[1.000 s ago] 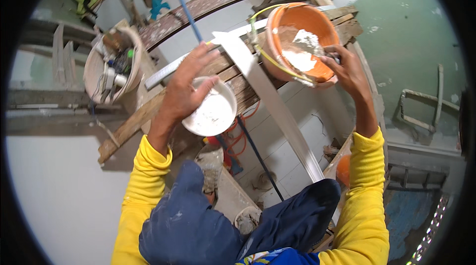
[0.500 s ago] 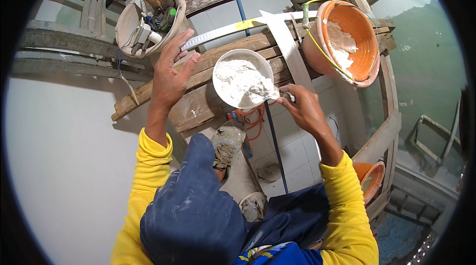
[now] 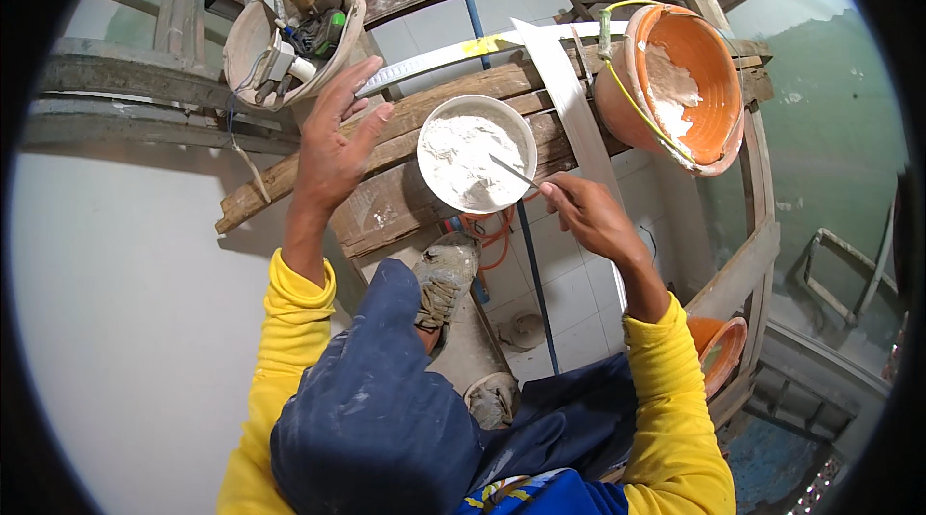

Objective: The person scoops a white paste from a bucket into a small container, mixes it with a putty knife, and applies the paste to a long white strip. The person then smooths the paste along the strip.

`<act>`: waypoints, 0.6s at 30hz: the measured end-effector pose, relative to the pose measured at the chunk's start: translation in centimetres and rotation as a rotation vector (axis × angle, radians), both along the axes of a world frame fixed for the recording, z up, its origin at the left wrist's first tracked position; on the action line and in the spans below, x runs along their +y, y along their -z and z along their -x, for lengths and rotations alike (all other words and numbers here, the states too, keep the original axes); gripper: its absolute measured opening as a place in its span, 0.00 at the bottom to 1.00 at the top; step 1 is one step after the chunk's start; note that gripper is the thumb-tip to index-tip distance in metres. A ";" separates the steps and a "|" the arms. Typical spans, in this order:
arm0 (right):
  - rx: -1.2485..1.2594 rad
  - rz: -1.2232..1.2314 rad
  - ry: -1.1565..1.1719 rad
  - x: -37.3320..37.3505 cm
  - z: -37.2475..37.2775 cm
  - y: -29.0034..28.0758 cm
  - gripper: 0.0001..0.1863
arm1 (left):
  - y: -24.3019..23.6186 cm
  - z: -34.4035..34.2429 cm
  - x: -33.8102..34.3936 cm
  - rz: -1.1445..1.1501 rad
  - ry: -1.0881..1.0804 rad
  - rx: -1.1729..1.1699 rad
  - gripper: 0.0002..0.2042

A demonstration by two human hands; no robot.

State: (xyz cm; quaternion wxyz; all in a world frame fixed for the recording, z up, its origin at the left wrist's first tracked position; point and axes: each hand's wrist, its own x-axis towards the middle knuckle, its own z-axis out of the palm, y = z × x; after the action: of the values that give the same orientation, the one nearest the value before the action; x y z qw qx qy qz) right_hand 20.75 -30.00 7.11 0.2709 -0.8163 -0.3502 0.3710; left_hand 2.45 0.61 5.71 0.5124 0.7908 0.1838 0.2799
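A white bowl (image 3: 425,189) on the wooden planks contains white powdery, pasty material (image 3: 471,156). My right hand (image 3: 590,216) is closed around the handle of a putty knife (image 3: 516,173). Its thin blade appears edge-on and reaches over the bowl's right side, with the tip at the white material. To the left of the bowl, my left hand (image 3: 333,153) is raised with thumb and fingers apart, holding nothing. It does not touch the bowl.
An orange bucket (image 3: 617,95) with white residue stands at right on the planks (image 3: 386,211). A tub of tools (image 3: 236,38) is at upper left. Long white strips (image 3: 564,95) cross the planks. Below are my shoe (image 3: 446,274), an orange cord (image 3: 502,235) and another orange bucket (image 3: 725,361).
The putty knife has turned from showing its paste-covered blade face to edge-on, and my right hand has rotated with it. My left hand stays almost still.
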 end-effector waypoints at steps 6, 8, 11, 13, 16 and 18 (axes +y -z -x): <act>-0.050 -0.222 0.209 -4.0 -4.6 -7.8 0.21 | 0.4 -0.5 0.2 -0.031 0.002 0.054 0.26; -0.306 -0.185 0.296 -6.5 -8.7 -10.1 0.22 | 0.4 -1.2 -0.3 -0.039 0.026 0.067 0.26; -0.966 0.033 0.184 -7.1 -14.8 -11.2 0.15 | 0.0 -3.3 -1.6 -0.101 0.134 0.053 0.25; -1.285 0.336 0.012 -7.3 -18.5 -9.5 0.06 | -0.1 -6.1 -3.1 -0.217 0.254 0.001 0.27; -1.511 0.498 -0.218 -7.2 -23.6 -4.5 0.06 | -0.9 -11.4 -7.2 -0.361 0.465 -0.110 0.28; -1.564 0.523 -0.240 -5.6 -25.0 -2.4 0.07 | -1.0 -14.0 -9.4 -0.467 0.583 -0.104 0.31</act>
State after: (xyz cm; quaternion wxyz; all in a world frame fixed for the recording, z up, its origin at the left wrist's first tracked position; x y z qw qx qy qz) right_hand 45.74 -35.62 9.54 -0.2901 -0.8323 -0.4244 -0.2073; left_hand 16.41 -8.79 6.69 0.3851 0.8902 -0.1439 0.1963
